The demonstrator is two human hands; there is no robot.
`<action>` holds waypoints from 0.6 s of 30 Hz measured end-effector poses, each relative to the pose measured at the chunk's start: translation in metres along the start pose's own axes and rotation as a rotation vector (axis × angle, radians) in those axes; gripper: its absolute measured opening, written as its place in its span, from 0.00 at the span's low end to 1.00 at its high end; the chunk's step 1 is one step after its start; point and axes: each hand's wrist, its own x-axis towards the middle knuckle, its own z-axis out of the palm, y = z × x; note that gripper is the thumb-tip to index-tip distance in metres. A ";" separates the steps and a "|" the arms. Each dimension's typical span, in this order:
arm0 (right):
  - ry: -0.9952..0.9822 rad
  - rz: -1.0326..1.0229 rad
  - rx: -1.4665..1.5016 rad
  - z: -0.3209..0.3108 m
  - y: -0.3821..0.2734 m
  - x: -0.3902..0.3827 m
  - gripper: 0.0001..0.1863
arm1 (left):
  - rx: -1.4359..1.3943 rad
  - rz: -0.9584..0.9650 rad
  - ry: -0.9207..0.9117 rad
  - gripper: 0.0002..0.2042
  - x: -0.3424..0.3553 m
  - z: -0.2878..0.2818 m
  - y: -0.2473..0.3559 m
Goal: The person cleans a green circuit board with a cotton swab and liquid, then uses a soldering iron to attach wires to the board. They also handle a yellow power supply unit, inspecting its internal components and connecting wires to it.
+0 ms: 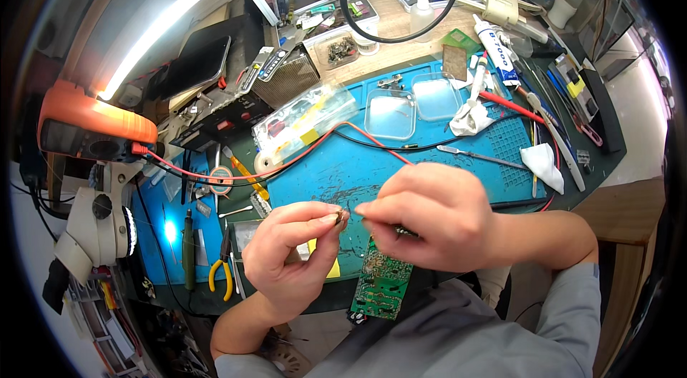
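Between the thumb and fingertips of my left hand [293,246] is a small brass-coloured metal part [339,218]; its exact kind is too small to tell. My right hand [438,213] is closed in a pinch just to the right of it, the fingertips a short gap away. Whatever those fingers hold, if anything, is hidden or too tiny to name. Under my right hand a green circuit board [381,285] with soldered components sticks out over the near edge of the blue work mat [315,188]. A yellow paper piece [333,268] lies beside the board.
An orange multimeter [96,120] stands at left, its red and black leads crossing the mat. Yellow-handled pliers [220,279] lie left of my hand. Clear plastic box halves [390,115], a scalpel-like tool [483,157] and a glue tube [495,49] are farther back; a black-rimmed ring [401,40] hangs above.
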 end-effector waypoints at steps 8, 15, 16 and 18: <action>0.021 -0.029 -0.003 -0.003 0.003 0.002 0.13 | 0.138 0.151 -0.040 0.15 0.005 -0.001 -0.001; 0.008 -0.063 -0.018 -0.002 0.003 0.001 0.13 | 0.232 0.243 -0.043 0.15 0.007 0.000 0.003; 0.013 -0.069 -0.008 -0.003 0.002 0.001 0.13 | 0.238 0.248 -0.040 0.15 0.007 0.000 0.003; 0.022 -0.066 -0.020 0.000 -0.003 0.000 0.09 | 0.239 0.261 -0.043 0.15 0.008 -0.001 0.005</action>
